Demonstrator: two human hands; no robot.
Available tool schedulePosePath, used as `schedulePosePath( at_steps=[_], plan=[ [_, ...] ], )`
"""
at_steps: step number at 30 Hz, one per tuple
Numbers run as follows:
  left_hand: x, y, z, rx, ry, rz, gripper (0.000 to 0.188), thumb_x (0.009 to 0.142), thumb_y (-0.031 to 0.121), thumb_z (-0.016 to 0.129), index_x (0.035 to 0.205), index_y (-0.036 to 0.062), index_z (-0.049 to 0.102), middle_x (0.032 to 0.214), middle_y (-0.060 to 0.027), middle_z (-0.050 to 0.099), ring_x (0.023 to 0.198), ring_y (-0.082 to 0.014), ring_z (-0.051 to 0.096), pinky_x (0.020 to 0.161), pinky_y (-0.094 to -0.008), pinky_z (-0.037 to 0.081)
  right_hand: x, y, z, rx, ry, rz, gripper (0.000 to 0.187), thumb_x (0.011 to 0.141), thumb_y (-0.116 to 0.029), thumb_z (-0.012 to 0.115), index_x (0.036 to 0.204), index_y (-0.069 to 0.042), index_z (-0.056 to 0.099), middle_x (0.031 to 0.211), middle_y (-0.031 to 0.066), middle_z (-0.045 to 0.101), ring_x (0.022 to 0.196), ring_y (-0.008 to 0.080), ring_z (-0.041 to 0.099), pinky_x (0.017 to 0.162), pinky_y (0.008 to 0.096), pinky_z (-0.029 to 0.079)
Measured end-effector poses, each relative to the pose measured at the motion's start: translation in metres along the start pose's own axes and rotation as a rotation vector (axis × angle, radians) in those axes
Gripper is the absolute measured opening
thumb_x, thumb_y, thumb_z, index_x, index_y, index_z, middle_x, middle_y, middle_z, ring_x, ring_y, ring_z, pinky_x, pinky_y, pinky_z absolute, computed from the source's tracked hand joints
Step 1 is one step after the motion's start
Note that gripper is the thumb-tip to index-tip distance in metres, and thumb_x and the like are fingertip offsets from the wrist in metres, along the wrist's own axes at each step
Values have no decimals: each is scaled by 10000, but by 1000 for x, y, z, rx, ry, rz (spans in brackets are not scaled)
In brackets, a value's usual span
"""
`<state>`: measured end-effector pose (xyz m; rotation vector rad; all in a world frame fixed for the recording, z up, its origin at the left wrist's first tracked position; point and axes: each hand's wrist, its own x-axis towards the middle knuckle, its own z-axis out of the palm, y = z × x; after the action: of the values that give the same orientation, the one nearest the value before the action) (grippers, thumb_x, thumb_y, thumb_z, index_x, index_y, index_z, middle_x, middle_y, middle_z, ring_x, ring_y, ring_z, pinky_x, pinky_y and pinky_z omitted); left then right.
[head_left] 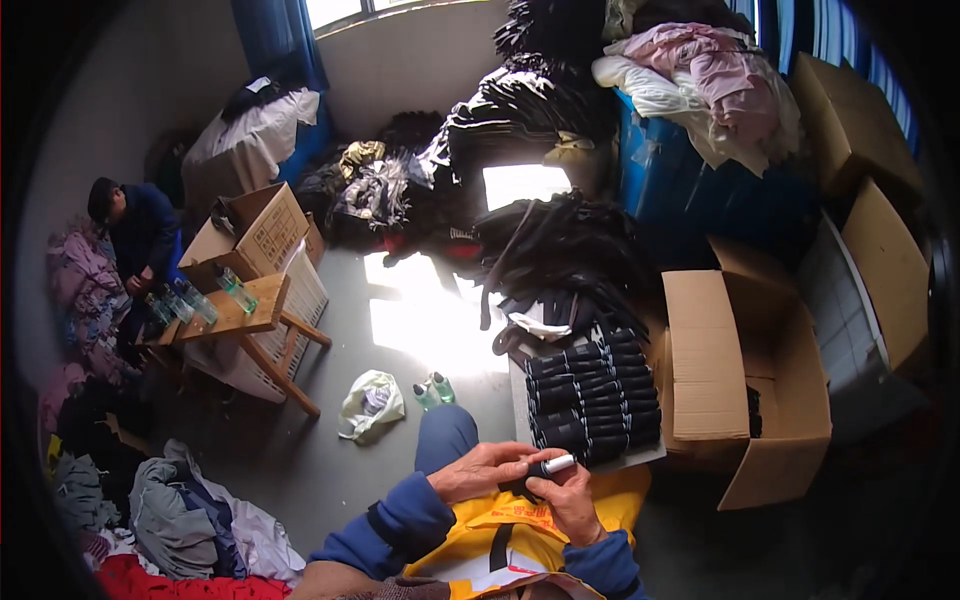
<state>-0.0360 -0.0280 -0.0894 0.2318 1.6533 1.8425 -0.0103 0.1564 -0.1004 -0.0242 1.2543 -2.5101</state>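
Above my lap, my left hand (pixel 482 471) and my right hand (pixel 571 508) are brought together on a small bundle of black cloth (pixel 522 487). The fingers of both hands are closed around it. A short white piece (pixel 559 464), tube-like in look, pokes out at the top between my fingers; what it is I cannot make out. Just beyond my hands lie rows of black folded cloth bundles (pixel 592 400) with thin pale bands, on a light flat board (pixel 640 457). A yellow bag or cloth (pixel 620 497) with red print covers my lap.
To the right stands an open cardboard box (pixel 708 350). A black garment heap (pixel 560 250) rises behind the bundles. Green-tinted bottles (pixel 434 391) and a plastic bag (pixel 371 405) are on the floor. At left, a person (pixel 150 240) sits near a wooden bench (pixel 235 305) holding several bottles.
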Motion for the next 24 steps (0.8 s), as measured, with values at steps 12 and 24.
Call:
schedulePosePath(
  at_steps=[12, 24],
  plan=[
    [-11, -4, 9, -174, -135, -107, 377, 886, 169, 593, 1197, -22, 496, 955, -14, 562, 878, -97, 535, 804, -220, 440, 15, -10, -16, 70, -113, -66, 427, 826, -12, 608, 1225, -18, 456, 1016, 98, 604, 894, 151, 587, 837, 263, 482],
    [31, -1, 64, 489, 393, 366, 408, 874, 69, 574, 1258, 31, 440, 948, -79, 574, 806, -117, 560, 715, -240, 477, 9, 30, -22, 128, 140, -24, 322, 917, -386, 503, 903, -73, 575, 721, -15, 544, 604, 72, 467, 540, 226, 350]
  ],
)
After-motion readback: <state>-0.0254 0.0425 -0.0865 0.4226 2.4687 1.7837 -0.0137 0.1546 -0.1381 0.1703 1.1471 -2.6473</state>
